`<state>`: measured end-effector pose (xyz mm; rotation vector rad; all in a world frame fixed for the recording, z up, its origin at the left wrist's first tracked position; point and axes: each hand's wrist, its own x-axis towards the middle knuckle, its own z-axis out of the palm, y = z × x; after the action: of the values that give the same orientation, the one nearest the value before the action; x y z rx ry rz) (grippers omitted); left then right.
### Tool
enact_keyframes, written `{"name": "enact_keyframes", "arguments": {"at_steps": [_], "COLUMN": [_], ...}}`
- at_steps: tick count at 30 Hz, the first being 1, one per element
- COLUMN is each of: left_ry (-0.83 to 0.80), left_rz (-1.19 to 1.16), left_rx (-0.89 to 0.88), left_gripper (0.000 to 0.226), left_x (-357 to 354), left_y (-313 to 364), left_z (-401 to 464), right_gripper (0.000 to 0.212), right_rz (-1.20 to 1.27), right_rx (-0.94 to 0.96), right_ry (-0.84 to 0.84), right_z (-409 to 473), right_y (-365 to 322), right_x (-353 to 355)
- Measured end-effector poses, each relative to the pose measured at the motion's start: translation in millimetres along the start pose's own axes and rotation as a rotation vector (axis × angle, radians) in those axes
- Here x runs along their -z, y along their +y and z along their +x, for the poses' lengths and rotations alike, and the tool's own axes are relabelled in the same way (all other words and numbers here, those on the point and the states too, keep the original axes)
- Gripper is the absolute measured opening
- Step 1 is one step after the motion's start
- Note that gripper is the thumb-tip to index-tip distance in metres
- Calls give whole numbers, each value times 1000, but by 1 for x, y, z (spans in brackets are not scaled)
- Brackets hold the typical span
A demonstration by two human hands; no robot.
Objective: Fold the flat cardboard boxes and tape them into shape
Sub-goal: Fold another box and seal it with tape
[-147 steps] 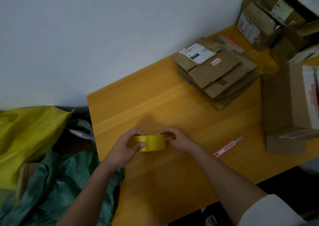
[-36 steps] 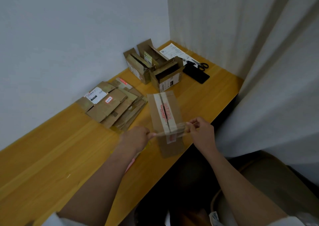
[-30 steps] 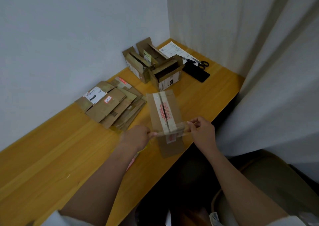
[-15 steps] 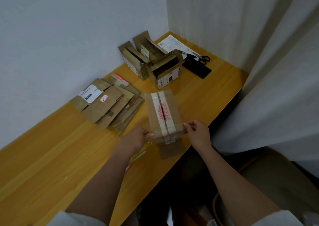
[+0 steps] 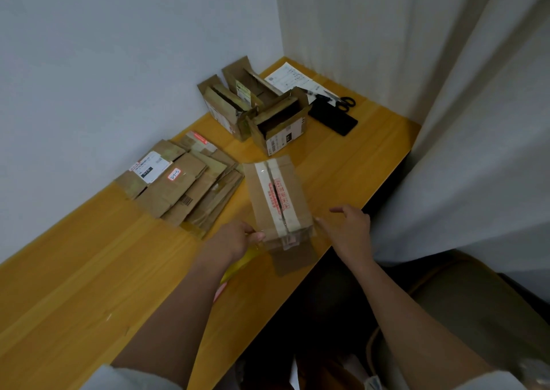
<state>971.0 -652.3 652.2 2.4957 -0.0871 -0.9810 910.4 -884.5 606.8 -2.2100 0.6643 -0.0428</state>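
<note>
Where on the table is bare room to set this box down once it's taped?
Bare wood on the table left of the left hand, nearer than the flat cardboard stack. Crowded: the far corner, with open boxes, phone, scissors.

Home packing corner, wooden desk, curtain, flattened boxes

Both bare arms reach up from the bottom of the frame toward the middle. The left hand sits a little left of the middle, its fingers curled and pinching something thin. The right hand is just right of the middle, fingers spread loose, holding nothing.
</note>
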Motion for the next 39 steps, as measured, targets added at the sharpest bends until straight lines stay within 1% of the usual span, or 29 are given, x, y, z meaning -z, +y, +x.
{"name": "enact_keyframes", "arguments": {"at_steps": [2, 3, 5, 7, 9, 10, 12, 15, 17, 20, 21, 22, 23, 24, 25, 26, 27, 28, 30, 32, 35, 36, 39], "left_ry": [-7, -6, -1, -11, -17, -21, -23, -35, -69, -54, -15, 48, 136, 260, 400, 521, 589, 640, 714, 777, 772, 770, 764], "left_rz": [-10, -12, -19, -27, -25, -21, -16, -47, -137, -249, -241, -219, -180, -128, -67, 10, 94, 175, 252, 229, 181, 168, 102], "left_rx": [-10, -16, -20, -25, -29, -27, -30, -57, -94, -199, -245, -281, -285, -284, -325, -410, -496, -559, -593, -578, -528, -527, -515], "left_gripper": [35, 35, 35, 36, 36, 36, 37, 39, 37, 24, 19, 21, 31, 39, 38, 30, 21, 17, 15, 10, 31, 33, 26], "left_x": [-2, -2, -1, -1, -1, -1, -2, -1, 2, 1, 0, -3, -4, -5, -6, -9, -14, -22, -41, -53, -60, -60, -59], "left_y": [2, 3, 3, 2, 2, 2, 1, -3, -11, -22, -25, -27, -29, -29, -29, -28, -28, -28, -27, -22, -11, -7, 0], "left_z": [1, 1, 1, 1, 2, 2, 3, 6, 8, 9, 11, 13, 14, 12, 9, 5, 2, -1, -9, -17, -21, -20, -12], "right_gripper": [13, 11, 15, 19, 20, 20, 22, 22, 22, 23, 23, 23, 23, 22, 21, 20, 20, 19, 16, 14, 16, 19, 24], "right_rz": [152, 185, 174, 133, -9, -80, -110, -88, -96, -80, -82, -84, -79, -68, -55, -42, -32, -30, -39, -46, -54, -59, -88], "right_rx": [153, 215, 320, 373, 481, 555, 651, 663, 693, 712, 711, 701, 686, 672, 658, 639, 614, 585, 546, 548, 603, 612, 636], "right_ry": [140, 179, 177, 178, 203, 192, 113, 10, -32, -95, -104, -109, -109, -106, -106, -106, -100, -87, -53, -40, -69, -81, -89], "right_z": [-9, -14, -23, -26, -23, -22, -23, -23, -19, -20, -20, -21, -22, -23, -24, -24, -24, -23, -23, -21, -18, -18, -16], "right_y": [-5, -10, -18, -21, -24, -25, -25, -21, -18, -19, -19, -20, -20, -20, -20, -21, -21, -21, -23, -25, -22, -21, -19], "right_x": [-4, -6, -14, -17, -18, -19, -25, -29, -27, -19, -18, -17, -18, -18, -19, -20, -22, -24, -28, -30, -29, -27, -26]}}
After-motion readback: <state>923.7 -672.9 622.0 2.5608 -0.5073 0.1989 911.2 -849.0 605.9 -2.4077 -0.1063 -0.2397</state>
